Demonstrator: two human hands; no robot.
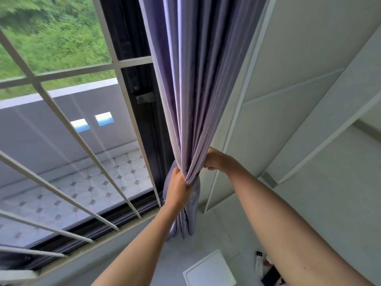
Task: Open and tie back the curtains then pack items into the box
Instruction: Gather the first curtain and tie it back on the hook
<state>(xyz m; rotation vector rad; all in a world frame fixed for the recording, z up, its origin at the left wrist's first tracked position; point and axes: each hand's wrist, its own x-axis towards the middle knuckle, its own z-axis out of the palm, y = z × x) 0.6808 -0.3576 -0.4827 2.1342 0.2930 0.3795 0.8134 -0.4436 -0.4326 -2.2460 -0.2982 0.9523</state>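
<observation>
A lilac curtain (pixel 191 83) hangs gathered into a narrow bundle beside the window's dark frame. My left hand (pixel 178 187) grips the bundle from the left, where the folds pinch together. My right hand (pixel 216 161) holds the curtain's right edge a little higher, fingers curled into the fabric. Below my hands the cloth hangs in a loose bunch (pixel 185 219). Whether a tie-back band is in my hands cannot be told.
White window bars (pixel 68 124) cross the glass at left, with a tiled balcony floor outside. White wall panels (pixel 299 100) fill the right. On the floor below lie a white lid or tray (pixel 208 271) and some small dark items (pixel 268 271) behind my right forearm.
</observation>
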